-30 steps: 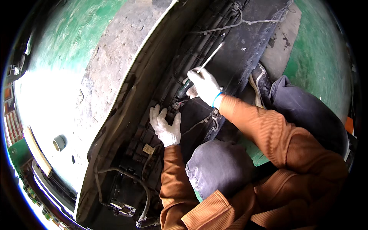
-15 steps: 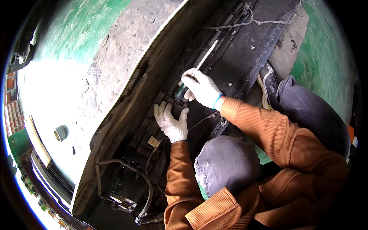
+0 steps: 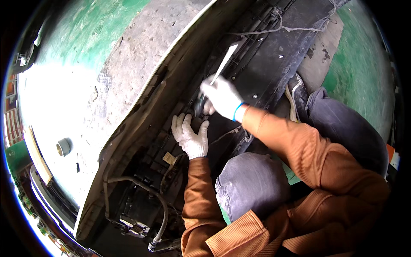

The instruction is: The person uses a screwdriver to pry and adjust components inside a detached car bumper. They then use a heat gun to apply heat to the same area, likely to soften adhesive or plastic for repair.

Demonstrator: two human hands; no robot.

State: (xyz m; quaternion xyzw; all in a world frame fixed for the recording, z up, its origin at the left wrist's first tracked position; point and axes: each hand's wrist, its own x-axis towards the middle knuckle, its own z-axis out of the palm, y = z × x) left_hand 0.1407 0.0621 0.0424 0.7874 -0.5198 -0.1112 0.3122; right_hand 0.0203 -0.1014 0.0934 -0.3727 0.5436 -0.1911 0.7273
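My right hand (image 3: 223, 96), in a white knit glove and smeared by motion, is closed around what looks like a screwdriver. Its dark handle (image 3: 198, 105) pokes out below the fingers, and its bright, blurred shaft (image 3: 224, 62) points up and away. Below it my left hand (image 3: 190, 136), gloved as well, lies with thumb and fingers apart on the black inner side of a large car bumper (image 3: 141, 107). The handle end is just above the left fingertips; whether it touches the bumper I cannot make out.
A corrugated hose (image 3: 160, 205) and a pale tag (image 3: 170, 158) lie close to my left forearm. A grey cable (image 3: 282, 29) crosses the far end. My grey-trousered knee (image 3: 252, 184) is beside the bumper. A small metal cup-like cylinder (image 3: 64, 147) sits on the floor at left.
My right hand has shifted slightly left, and the shaft has swung to a steeper angle and become blurred. The left hand stays in place.
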